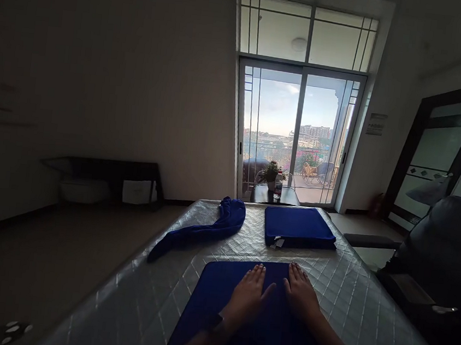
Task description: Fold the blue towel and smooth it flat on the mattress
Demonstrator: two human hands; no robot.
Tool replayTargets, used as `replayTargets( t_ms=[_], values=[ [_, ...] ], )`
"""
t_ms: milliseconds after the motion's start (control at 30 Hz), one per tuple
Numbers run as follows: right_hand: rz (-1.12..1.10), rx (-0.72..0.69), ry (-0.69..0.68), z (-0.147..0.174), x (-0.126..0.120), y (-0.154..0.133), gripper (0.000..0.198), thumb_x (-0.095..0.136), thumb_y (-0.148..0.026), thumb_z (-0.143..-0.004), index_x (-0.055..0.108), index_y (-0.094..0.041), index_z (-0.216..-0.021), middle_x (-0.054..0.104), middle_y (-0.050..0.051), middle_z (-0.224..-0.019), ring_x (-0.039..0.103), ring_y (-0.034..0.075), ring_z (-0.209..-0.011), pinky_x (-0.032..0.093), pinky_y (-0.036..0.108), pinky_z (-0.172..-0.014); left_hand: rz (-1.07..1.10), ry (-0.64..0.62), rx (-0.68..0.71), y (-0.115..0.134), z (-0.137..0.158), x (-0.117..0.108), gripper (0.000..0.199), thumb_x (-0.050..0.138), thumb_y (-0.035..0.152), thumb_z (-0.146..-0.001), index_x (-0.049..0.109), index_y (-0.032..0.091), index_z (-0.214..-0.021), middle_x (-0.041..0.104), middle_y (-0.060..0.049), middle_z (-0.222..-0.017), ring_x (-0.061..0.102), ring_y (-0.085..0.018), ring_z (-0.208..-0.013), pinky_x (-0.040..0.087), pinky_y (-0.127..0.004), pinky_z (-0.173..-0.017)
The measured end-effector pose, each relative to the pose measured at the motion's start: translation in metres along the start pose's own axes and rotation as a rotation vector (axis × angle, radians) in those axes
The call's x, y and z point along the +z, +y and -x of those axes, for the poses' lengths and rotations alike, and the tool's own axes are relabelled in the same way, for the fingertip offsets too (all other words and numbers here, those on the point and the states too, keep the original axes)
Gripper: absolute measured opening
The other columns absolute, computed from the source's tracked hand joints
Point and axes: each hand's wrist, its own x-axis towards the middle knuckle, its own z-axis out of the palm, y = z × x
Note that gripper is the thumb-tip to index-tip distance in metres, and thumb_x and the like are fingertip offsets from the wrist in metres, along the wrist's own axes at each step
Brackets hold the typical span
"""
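Note:
A flat dark blue piece of fabric (212, 291) with a rounded corner lies in front of me, its near end running out of the picture. My left hand (247, 290) rests flat near its far edge, fingers stretched forward and thumb apart. Beside it, my right hand (300, 294) also lies flat on the blue fabric, fingers extended. Neither hand grips anything. Farther off on the right is a neat stack of folded blue fabric (301, 224) with white tags on its front edge. A loose, bunched blue cloth (208, 231) curves across the left side.
Everything blue lies on a silver quilted cover (136, 289). A black chair (445, 250) stands close on the right. Past the far edge, a small dark table (259, 194) bears a potted plant (270, 172) and a bottle (278, 186), before glass sliding doors (269, 116).

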Motion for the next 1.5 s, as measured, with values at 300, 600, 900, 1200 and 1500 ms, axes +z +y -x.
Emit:
replayTargets(
  t_ms=[300, 600, 900, 1200, 1500],
  values=[
    [-0.006, -0.011, 0.011, 0.000, 0.002, 0.002, 0.071, 0.018, -0.044, -0.099, 0.025, -0.002, -0.156, 0.023, 0.015, -0.167, 0.015, 0.024, -0.156, 0.010, 0.038, -0.126, -0.025, 0.091, -0.085, -0.030, -0.022, 0.015, 0.083, 0.011, 0.061, -0.101, 0.035, 0.000, -0.152, 0.032, -0.021, -0.161, 0.023, -0.032, -0.152, 0.022, -0.045, -0.125],
    [-0.015, 0.022, 0.005, -0.004, 0.007, 0.006, 0.072, 0.017, -0.048, -0.098, 0.023, -0.007, -0.157, 0.019, 0.009, -0.168, 0.014, 0.022, -0.156, 0.011, 0.041, -0.128, -0.117, 0.097, -0.312, -0.140, 0.026, -0.007, 0.080, 0.014, 0.060, -0.101, 0.031, 0.001, -0.153, 0.028, -0.022, -0.162, 0.025, -0.031, -0.152, 0.024, -0.051, -0.125],
    [0.028, 0.014, 0.008, -0.005, 0.010, 0.005, 0.072, 0.017, -0.047, -0.099, 0.024, -0.005, -0.157, 0.022, 0.011, -0.167, 0.014, 0.021, -0.156, 0.014, 0.040, -0.128, -0.130, 0.144, -0.320, -0.162, 0.030, 0.004, 0.085, 0.015, 0.064, -0.099, 0.029, 0.001, -0.154, 0.027, -0.020, -0.163, 0.024, -0.029, -0.153, 0.023, -0.046, -0.125],
    [0.126, -0.162, 0.290, 0.001, 0.007, 0.003, 0.059, 0.020, -0.033, -0.100, 0.046, -0.010, -0.148, 0.042, 0.011, -0.159, 0.027, 0.021, -0.152, 0.017, 0.046, -0.128, -0.097, 0.153, -0.337, -0.158, 0.031, 0.002, 0.087, 0.019, 0.067, -0.099, 0.027, 0.000, -0.154, 0.024, -0.021, -0.164, 0.022, -0.030, -0.153, 0.021, -0.048, -0.126],
    [-0.011, -0.035, 0.087, 0.016, 0.008, 0.006, 0.069, 0.022, -0.048, -0.100, 0.034, -0.007, -0.154, 0.032, 0.012, -0.163, 0.020, 0.022, -0.154, 0.021, 0.043, -0.127, -0.060, 0.134, -0.369, -0.153, 0.033, -0.003, 0.093, 0.015, 0.071, -0.096, 0.025, 0.000, -0.155, 0.024, -0.018, -0.165, 0.021, -0.029, -0.154, 0.018, -0.047, -0.127]
  ],
)
